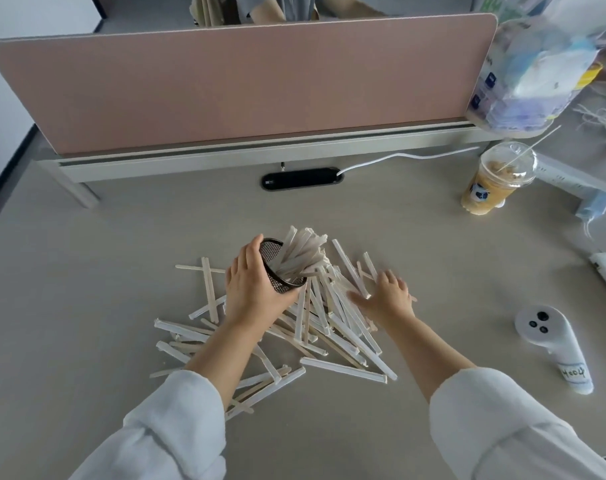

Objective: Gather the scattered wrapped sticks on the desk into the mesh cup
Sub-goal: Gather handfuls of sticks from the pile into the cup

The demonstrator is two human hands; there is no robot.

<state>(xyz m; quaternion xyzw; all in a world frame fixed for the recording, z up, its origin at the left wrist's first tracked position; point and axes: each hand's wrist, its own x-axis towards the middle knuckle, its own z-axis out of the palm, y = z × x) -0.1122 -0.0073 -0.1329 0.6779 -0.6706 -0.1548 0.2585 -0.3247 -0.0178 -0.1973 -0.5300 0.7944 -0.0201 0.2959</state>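
A black mesh cup is held tilted to the right above the desk by my left hand, which wraps around its body. A bundle of wrapped sticks pokes out of its mouth. Many more wrapped sticks lie scattered in a loose pile on the grey desk under and around both hands. My right hand hovers flat, fingers spread, just over the right side of the pile, holding nothing.
A pink divider panel closes the back of the desk. An iced drink cup stands at the back right, a white controller lies at the right, and a plastic bag sits at the far right corner.
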